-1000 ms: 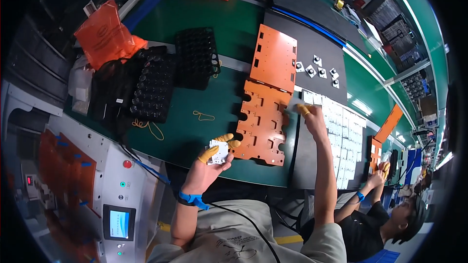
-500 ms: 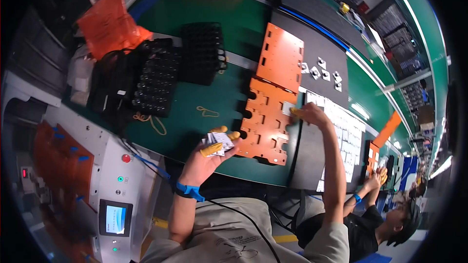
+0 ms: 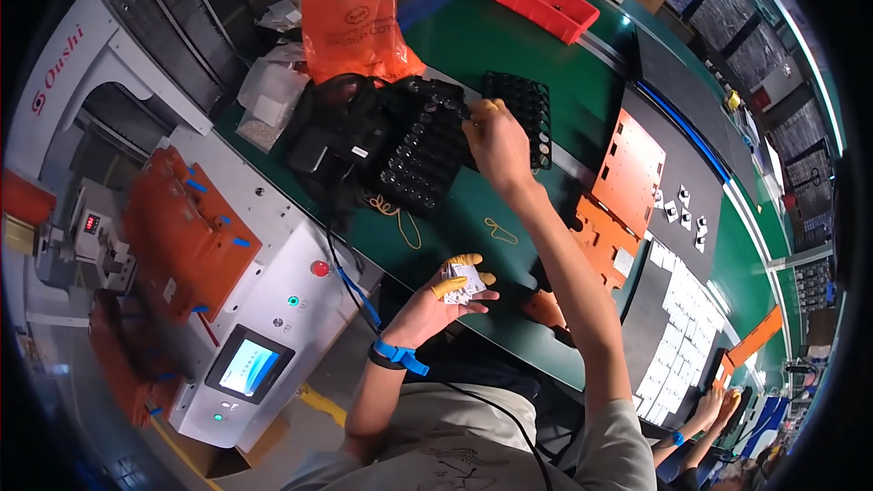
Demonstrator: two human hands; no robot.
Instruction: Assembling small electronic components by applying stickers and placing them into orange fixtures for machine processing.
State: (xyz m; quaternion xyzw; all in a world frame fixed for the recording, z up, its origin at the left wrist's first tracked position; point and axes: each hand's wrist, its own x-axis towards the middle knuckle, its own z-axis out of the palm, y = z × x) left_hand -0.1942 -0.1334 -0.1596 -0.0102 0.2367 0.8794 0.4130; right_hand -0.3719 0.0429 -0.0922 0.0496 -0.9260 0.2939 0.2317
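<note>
Right hand [image 3: 498, 145] out over the bench, at the gap between two trays. Yellow-capped fingertips bent and close together; cannot tell whether anything is pinched there, or whether either tray is touched.

Key relation: black plastic tray with rows of round cells [image 3: 426, 150] just left of the right fingertips and reaching back toward the body; long axis from far side to near, near end leaning left. Second black tray with round holes [image 3: 527, 102] just to the right of and beyond the same fingertips, partly behind the hand. Right hand much the nearer to both.

Left hand [image 3: 426, 311] low over the bench's near edge, palm up, fingers and thumb closed around a small stack of thin white square plates [image 3: 464, 284]. Well apart from the right hand.

Edges and room: tight on the far left, with a black fabric-like bundle [image 3: 332, 127] against the first tray. Open green bench surface [image 3: 436, 250] between that tray and the left hand, bare but for loose yellow loops [image 3: 500, 231]. Right forearm across part of the notched orange panel [image 3: 596, 229], blocking low passage there.
</note>
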